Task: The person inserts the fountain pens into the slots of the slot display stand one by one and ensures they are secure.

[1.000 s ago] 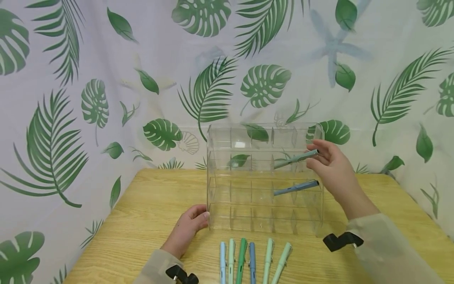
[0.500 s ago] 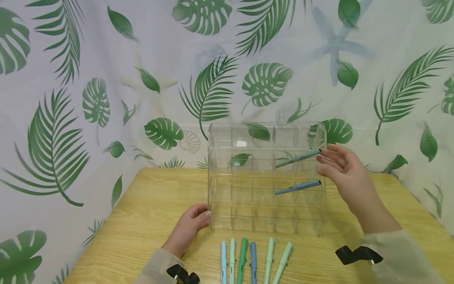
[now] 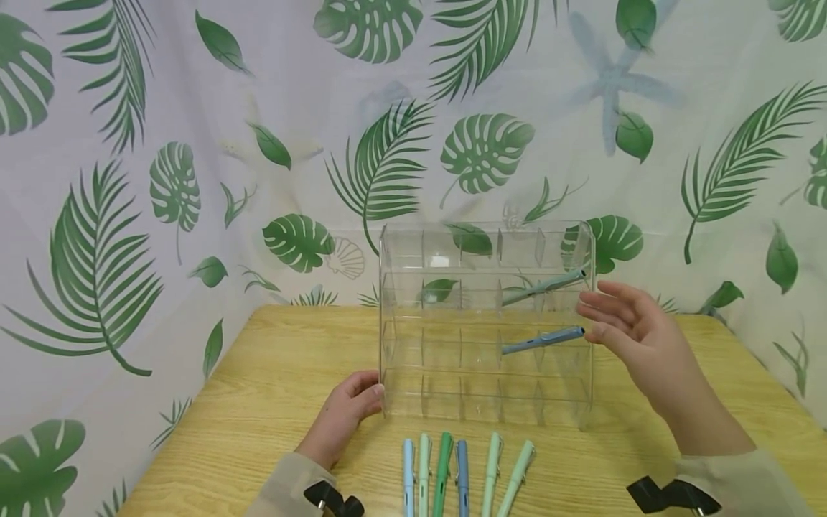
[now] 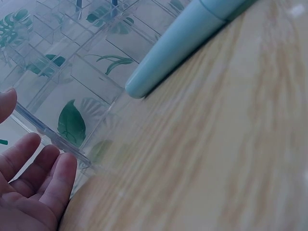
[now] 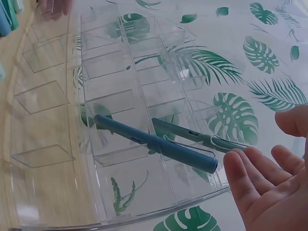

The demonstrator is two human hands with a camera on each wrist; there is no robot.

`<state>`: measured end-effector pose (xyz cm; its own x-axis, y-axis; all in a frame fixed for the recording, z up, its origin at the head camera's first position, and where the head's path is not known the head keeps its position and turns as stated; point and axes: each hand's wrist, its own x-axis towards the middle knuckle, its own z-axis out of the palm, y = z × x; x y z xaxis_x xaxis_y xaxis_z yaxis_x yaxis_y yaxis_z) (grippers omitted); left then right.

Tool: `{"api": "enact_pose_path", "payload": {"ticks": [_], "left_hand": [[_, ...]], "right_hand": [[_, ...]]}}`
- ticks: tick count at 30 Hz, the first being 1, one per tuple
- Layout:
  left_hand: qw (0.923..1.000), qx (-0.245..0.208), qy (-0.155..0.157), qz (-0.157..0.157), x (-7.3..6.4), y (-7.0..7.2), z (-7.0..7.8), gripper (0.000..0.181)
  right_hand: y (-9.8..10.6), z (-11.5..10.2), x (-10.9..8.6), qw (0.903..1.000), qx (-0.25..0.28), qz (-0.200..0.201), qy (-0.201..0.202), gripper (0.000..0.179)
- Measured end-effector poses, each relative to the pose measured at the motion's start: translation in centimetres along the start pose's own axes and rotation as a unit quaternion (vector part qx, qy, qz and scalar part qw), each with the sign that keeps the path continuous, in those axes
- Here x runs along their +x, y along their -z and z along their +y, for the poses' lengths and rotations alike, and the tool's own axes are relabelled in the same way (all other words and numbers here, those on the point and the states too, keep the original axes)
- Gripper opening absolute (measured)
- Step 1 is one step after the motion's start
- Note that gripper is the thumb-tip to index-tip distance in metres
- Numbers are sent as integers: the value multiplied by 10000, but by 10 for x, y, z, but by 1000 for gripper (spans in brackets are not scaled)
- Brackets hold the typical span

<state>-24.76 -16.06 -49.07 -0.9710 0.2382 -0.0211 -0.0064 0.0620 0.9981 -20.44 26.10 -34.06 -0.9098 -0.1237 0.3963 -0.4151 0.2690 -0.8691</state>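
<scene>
A clear plastic rack [image 3: 481, 366] with rows of compartments stands upright on the table. My left hand [image 3: 345, 413] holds its lower left edge, thumb in front and fingers behind; in the left wrist view the panel edge runs between thumb and fingers [image 4: 53, 163]. A pale green pen [image 3: 545, 287] lies slanted in an upper row, and a blue pen [image 3: 543, 340] in a row below it, both toward the right side. My right hand [image 3: 646, 345] is beside the rack's right edge, fingers loosely extended and holding nothing, its fingertips close to the blue pen's end [image 5: 214, 166].
Several pens lie on the wooden table [image 3: 258, 431] in front of the rack: a light blue pen [image 3: 408, 474], a dark green pen [image 3: 442, 474], a blue pen [image 3: 462, 477] and pale green pens [image 3: 491, 474]. A leaf-patterned cloth [image 3: 291, 86] hangs behind.
My right hand has let go of the pale green pen, leaving it in the rack, and has moved right and down. My left hand has stayed at the rack's edge.
</scene>
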Motion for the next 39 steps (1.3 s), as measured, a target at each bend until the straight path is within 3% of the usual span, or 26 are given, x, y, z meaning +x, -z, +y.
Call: {"api": "enact_pose_path", "payload": {"ticks": [3, 12, 21, 31, 39], "left_hand": [[10000, -7, -14, 7, 0, 1, 1, 60], [10000, 25, -6, 24, -2, 0, 1, 61], [10000, 65, -55, 3, -1, 1, 1, 59], [10000, 65, -64, 30, -1, 0, -1, 59], [9999, 121, -33, 39, -2, 0, 0, 57]], "right_hand": [[-1, -2, -5, 9996, 201, -108, 160, 54], [-6, 0, -27, 9975, -237, -600, 275, 49], [-10, 18, -45, 9917, -422, -1116, 484, 47], [-22, 43, -59, 9867, -505, -1538, 151, 43], [-32, 58, -65, 9759, -692, -2047, -301, 43]]}}
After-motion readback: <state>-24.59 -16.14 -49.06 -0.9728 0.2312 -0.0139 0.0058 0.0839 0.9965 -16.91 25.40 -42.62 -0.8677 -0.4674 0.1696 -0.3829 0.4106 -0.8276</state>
